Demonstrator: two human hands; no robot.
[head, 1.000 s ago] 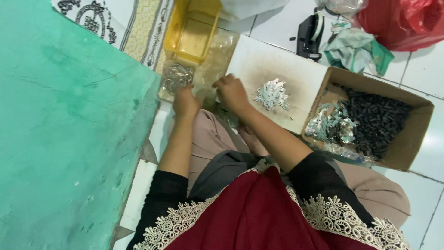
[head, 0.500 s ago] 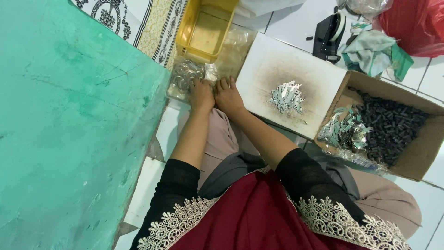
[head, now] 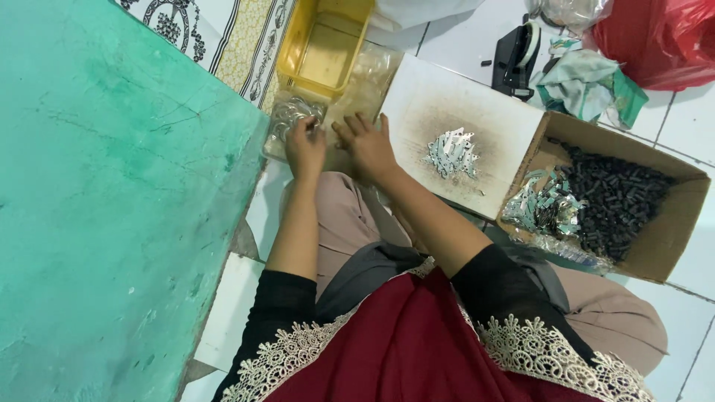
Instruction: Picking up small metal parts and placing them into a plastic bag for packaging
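While the person sits on the tiled floor with knees drawn up, both bare hands meet just above the centre of the frame, over a clear plastic bag (head: 350,89) that lies flat there; the left hand (head: 304,145) has its fingers curled together, pinching at a small heap of shiny metal pieces (head: 292,113) at the bag's left edge, though what exactly sits between the fingertips is too small to tell; the right hand (head: 369,145) lies palm down with fingers spread apart, pressing the bag, seemingly to hold it steady for the other hand. Directly above the hands stands a yellow plastic tub (head: 322,45), close enough to reach without leaning. To the right of the hands lies a white board (head: 417,112), greyed in the middle, bearing a loose cluster of small silvery strips (head: 450,152); it looks to serve as a work surface within arm's sweep. At the right edge sits an open cardboard box (head: 670,238) holding dark cylindrical parts (head: 618,205) beside more silver strips, kept apart as two heaps. A green wall (head: 112,208) fills the left side; a red bag (head: 663,37) and black tape dispenser (head: 514,52) rest in the upper right.
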